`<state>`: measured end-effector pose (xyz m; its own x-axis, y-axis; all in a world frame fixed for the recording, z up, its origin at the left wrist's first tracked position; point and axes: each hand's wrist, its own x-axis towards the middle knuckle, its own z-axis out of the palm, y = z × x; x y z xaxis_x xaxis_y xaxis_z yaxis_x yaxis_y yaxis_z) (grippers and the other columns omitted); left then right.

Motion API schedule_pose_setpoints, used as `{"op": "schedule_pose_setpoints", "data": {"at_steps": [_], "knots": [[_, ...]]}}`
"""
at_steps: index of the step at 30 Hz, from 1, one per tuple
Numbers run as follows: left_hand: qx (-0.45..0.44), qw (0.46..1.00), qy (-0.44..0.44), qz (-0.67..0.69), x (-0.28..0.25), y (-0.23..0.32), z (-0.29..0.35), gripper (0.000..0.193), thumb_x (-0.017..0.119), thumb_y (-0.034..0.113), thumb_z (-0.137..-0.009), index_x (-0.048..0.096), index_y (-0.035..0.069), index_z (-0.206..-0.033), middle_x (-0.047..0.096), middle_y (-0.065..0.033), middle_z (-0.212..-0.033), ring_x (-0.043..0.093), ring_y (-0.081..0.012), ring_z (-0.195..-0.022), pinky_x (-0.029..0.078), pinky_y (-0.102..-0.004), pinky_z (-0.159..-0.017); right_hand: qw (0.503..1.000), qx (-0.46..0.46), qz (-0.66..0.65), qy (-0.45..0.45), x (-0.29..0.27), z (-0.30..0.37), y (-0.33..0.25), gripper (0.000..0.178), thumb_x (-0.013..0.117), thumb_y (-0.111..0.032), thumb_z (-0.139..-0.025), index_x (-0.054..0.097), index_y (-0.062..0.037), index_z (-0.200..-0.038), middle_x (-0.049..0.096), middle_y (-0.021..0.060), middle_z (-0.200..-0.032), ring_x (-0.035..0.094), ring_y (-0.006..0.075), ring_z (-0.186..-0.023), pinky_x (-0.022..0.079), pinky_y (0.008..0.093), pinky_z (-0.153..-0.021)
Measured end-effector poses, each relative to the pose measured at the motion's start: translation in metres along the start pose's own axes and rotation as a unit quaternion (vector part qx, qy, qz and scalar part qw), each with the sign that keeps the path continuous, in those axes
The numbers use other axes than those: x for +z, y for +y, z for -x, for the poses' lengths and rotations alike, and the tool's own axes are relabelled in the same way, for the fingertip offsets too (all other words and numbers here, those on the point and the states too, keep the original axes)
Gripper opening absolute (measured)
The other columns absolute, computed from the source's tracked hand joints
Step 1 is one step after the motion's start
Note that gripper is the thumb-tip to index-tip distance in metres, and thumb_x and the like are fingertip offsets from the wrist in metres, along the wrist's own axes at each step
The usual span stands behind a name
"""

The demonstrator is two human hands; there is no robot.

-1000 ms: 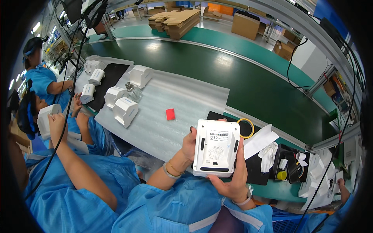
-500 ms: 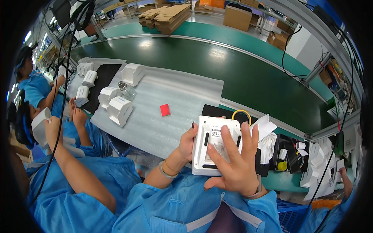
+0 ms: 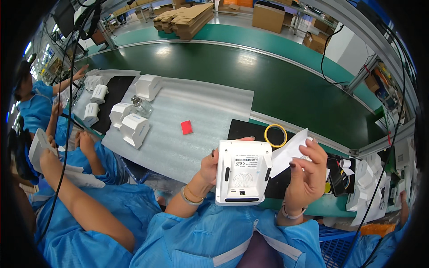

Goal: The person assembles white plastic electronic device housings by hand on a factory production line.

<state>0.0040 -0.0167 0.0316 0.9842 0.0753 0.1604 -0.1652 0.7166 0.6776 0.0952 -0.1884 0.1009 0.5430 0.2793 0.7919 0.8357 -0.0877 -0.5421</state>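
Note:
My left hand is closed on the left edge of a white plastic device, its fingers partly hidden behind it. The device's underside faces up, showing a round patch of small holes, dark foot strips, a printed label and ports along the near edge. To the right of it, my right hand grips a sheet of white paper between thumb and fingers. The paper's left edge comes close to the device. Just beyond, a yellow ring like a tape roll rests on a black mat.
A red square lies on the pale sheet covering the table. White housings and a glass bottle stand at the left. A black tray of small items is at the right. Co-workers in blue sit at the left.
My right hand has left the device's underside and moved right, taking hold of the white paper. My left hand still holds the device, which has shifted slightly left and down.

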Motion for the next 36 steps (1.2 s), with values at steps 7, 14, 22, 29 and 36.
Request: {"op": "schedule_pose_setpoints", "data": {"at_steps": [7, 14, 22, 29, 36], "knots": [[-0.013, 0.999, -0.018, 0.038, -0.002, -0.002, 0.0, 0.097, 0.049, 0.075, -0.073, 0.03, 0.01, -0.143, 0.04, -0.0358, -0.131, 0.049, -0.0524, -0.112, 0.048, -0.0574, -0.088, 0.999, 0.014, -0.035, -0.019, -0.003, 0.005, 0.003, 0.054, 0.033, -0.04, -0.099, 0.065, -0.0013, -0.081, 0.062, 0.0176, -0.106, 0.053, 0.0338, -0.109, 0.036, 0.0462, -0.096], [-0.028, 0.997, 0.019, 0.062, 0.002, -0.002, 0.006, 0.099, 0.051, 0.074, -0.071, 0.029, 0.01, -0.143, 0.041, -0.0317, -0.132, 0.051, -0.0518, -0.111, 0.048, -0.0596, -0.086, 0.998, 0.012, -0.057, -0.029, -0.001, 0.006, 0.006, 0.052, 0.034, -0.039, -0.099, 0.065, -0.0009, -0.082, 0.061, 0.0191, -0.106, 0.053, 0.0351, -0.109, 0.037, 0.0462, -0.095], [-0.017, 0.998, 0.026, 0.063, 0.003, 0.0, 0.005, 0.098, 0.047, 0.075, -0.073, 0.029, 0.008, -0.142, 0.041, -0.0308, -0.132, 0.051, -0.0521, -0.11, 0.047, -0.0594, -0.088, 0.998, -0.004, -0.041, -0.037, 0.002, 0.004, 0.005, 0.05, 0.037, -0.039, -0.098, 0.065, -0.0014, -0.082, 0.062, 0.0186, -0.102, 0.056, 0.0354, -0.104, 0.044, 0.0435, -0.088], [-0.029, 0.996, 0.036, 0.075, 0.008, 0.004, 0.004, 0.095, 0.045, 0.073, -0.076, 0.029, 0.006, -0.142, 0.042, -0.0284, -0.134, 0.051, -0.0489, -0.113, 0.045, -0.0602, -0.09, 0.999, 0.001, -0.033, -0.039, 0.003, 0.004, 0.004, 0.049, 0.038, -0.039, -0.098, 0.065, -0.0009, -0.081, 0.062, 0.0188, -0.102, 0.056, 0.0351, -0.103, 0.044, 0.0427, -0.087], [-0.028, 0.995, 0.033, 0.087, 0.004, 0.002, 0.005, 0.095, 0.044, 0.073, -0.077, 0.027, 0.007, -0.143, 0.041, -0.0254, -0.135, 0.049, -0.0475, -0.116, 0.044, -0.0599, -0.093, 0.999, 0.005, -0.037, -0.039, 0.003, 0.005, 0.003, 0.048, 0.04, -0.038, -0.098, 0.065, -0.0002, -0.08, 0.062, 0.0187, -0.102, 0.056, 0.0351, -0.103, 0.044, 0.0424, -0.087]]}}
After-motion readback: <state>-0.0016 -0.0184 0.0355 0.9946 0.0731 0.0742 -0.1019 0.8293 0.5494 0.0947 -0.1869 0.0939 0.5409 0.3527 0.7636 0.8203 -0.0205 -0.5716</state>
